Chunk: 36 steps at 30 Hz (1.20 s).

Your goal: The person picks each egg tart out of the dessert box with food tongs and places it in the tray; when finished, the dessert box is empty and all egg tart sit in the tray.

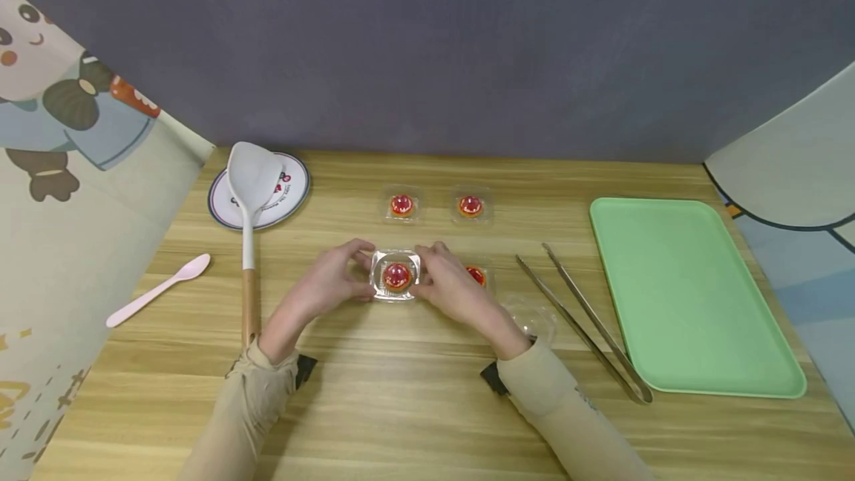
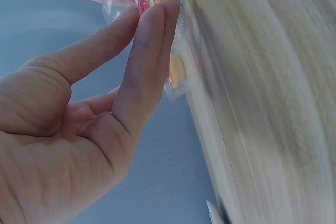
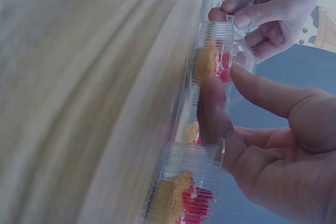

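Observation:
Between the hands, near the table's middle, is a clear plastic pastry box with a domed lid over it. Inside lies a red-topped tart with a tan base. My left hand pinches the box's left edge between thumb and fingers. On the opposite edge, my right hand pinches with thumb and fingertips. Whether the lid is fully pressed down I cannot tell. Just beyond my right hand a second boxed tart is partly hidden. A loose clear lid lies by the right wrist.
Two more boxed tarts, a left one and a right one, stand farther back. A white spatula rests across a plate, left of which lies a pink spoon. Metal tongs lie beside a green tray.

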### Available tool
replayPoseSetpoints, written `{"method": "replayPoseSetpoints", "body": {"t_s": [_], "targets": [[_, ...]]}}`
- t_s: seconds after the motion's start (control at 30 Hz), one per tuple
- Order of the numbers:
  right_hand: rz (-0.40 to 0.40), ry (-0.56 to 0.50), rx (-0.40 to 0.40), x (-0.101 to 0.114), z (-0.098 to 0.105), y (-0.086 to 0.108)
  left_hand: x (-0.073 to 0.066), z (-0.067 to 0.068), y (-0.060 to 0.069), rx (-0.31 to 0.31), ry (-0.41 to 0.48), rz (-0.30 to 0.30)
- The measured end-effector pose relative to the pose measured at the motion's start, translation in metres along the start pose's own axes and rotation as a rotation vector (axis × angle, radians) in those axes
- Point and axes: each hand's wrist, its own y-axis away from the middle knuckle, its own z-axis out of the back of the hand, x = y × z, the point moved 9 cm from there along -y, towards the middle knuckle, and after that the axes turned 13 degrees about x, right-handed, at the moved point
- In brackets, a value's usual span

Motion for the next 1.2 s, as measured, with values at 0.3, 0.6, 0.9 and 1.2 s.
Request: {"method": "replayPoseSetpoints", "body": {"t_s": [0.3, 0.6, 0.9, 1.2], "targets": [[-0.016, -0.098, 0.015, -0.003, -0.002, -0.003, 0.001, -0.001, -0.001, 0.009, 0.042, -0.009], [0.046, -0.119, 0.017, 0.001, 0.0, 0.002, 0.002, 0.0, 0.001, 0.004, 0.086, -0.017], [0.048, -0.048, 0.012, 0.006, 0.007, 0.008, -0.002, 0.004, 0.006, -0.005, 0.091, -0.005], [0.173, -0.022, -0.029, 0.022, 0.014, 0.017, -0.017, 0.018, 0.021, -0.037, 0.082, -0.043]]}}
